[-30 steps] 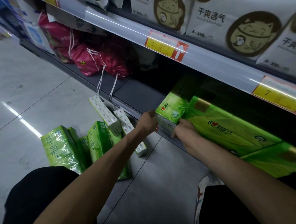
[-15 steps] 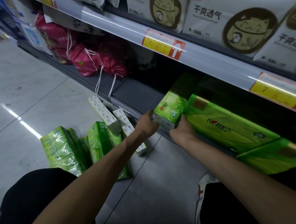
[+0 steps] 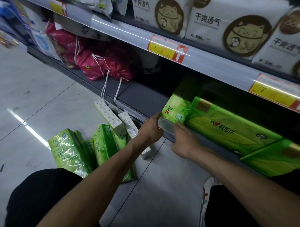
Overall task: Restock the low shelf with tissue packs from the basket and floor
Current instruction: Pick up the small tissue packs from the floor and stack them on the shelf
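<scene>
Green plastic wrap covers the tissue pack (image 3: 176, 109) that both hands grasp at the front edge of the low shelf (image 3: 143, 99). The left hand (image 3: 151, 129) grips the pack's near left corner, thumb on the front face, while the right hand (image 3: 184, 141) presses on its lower right corner, fingers curled against the clear end of the wrap. The pack stands on end on the shelf, touching a larger green pack (image 3: 232, 130) that lies flat just beside it on the right; another green pack (image 3: 280, 156) lies further right, its near corner past the shelf edge. Left of the held pack the dark shelf board is bare, and beyond that sit red drawstring bags (image 3: 103, 63) with white cords hanging over the lip. On the grey tiled floor (image 3: 23, 105) below, several green tissue packs (image 3: 69, 152) lean together on edge, and two long white packs (image 3: 108, 113) rest against them near the shelf base. White bags with a cat print (image 3: 228, 28) fill the shelf above, over yellow price tags (image 3: 165, 47). Black-clad knees show at the bottom of the view.
</scene>
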Available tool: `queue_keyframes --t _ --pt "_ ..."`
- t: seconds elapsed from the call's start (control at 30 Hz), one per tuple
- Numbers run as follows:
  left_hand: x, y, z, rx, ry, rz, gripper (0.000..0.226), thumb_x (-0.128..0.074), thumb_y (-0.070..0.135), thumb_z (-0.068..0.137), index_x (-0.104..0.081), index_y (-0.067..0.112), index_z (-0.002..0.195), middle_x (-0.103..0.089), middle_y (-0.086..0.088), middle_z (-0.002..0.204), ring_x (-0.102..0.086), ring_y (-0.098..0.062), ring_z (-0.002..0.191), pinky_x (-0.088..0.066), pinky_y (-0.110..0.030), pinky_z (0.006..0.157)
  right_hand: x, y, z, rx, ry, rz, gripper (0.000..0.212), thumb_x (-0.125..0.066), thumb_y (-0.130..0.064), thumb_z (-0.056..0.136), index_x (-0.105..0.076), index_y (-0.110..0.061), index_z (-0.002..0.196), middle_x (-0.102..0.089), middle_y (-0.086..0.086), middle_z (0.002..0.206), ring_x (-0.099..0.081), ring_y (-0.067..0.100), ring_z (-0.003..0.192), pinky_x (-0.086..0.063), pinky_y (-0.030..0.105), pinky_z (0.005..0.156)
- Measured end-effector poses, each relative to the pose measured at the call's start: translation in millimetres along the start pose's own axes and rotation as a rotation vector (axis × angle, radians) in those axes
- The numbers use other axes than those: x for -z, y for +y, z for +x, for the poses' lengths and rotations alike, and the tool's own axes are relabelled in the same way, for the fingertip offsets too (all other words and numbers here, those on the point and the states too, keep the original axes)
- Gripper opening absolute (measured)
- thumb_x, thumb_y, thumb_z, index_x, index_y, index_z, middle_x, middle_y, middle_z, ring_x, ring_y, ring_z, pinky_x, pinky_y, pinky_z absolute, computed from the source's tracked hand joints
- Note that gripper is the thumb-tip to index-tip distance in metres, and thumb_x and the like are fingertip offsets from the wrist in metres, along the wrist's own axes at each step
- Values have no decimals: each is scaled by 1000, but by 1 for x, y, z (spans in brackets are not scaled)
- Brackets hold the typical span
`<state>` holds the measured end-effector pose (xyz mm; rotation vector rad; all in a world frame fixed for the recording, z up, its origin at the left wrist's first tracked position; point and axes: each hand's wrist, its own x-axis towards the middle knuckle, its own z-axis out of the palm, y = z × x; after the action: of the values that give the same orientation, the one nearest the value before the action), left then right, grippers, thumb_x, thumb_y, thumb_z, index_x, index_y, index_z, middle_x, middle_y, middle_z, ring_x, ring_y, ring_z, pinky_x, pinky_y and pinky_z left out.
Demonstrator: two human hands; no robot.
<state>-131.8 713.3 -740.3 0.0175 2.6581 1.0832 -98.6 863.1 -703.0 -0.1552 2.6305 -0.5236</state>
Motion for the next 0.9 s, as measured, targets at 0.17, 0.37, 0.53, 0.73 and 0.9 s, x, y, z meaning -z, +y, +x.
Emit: queue_keyframes --t 0.17,0.37,0.53,0.73,0.9 --pt "-3 1 -12 45 -5 -66 86 -60 8 87 -23 27 162 -67 -10 126 -68 -30 100 -58 -45 83 -7 -1 0 19 10 92 86 -67 -4 80 -32 -14 158 -20 3 169 -38 32 147 -43 42 113" --pt "-2 1 -13 85 -83 -44 95 -56 7 89 -7 33 166 -74 -14 105 -70 -30 85 -58 -45 75 -8 -6 -3 -16 1 113 88 -67 -4 82 -26 -13 160 -8 5 172 -30 31 152 -40 40 116" --pt "-6 -1 -8 77 -70 -78 95 -55 5 86 -11 34 165 -73 -12 114 -72 -30 97 -60 -51 81 -12 -1 -1 -15 9 138 93 -66 -3 80 -22 -12 162 -3 5 173 -21 28 156 -36 41 120" --pt "-6 -8 -6 91 -109 -161 98 -59 9 81 -13 35 164 -72 -9 114 -72 -26 98 -60 -52 84 -14 -4 0 -42 13 104 86 -66 -5 82 -27 -13 159 -3 4 172 -20 28 156 -37 42 119" --pt "17 8 -31 55 -97 -73 77 -63 11 88 -34 27 157 -66 1 112 -65 -21 81 -48 -31 76 -7 -13 -3 -35 87 47 71 -68 -7 83 -41 -14 149 -33 12 154 -34 35 144 -43 42 112"
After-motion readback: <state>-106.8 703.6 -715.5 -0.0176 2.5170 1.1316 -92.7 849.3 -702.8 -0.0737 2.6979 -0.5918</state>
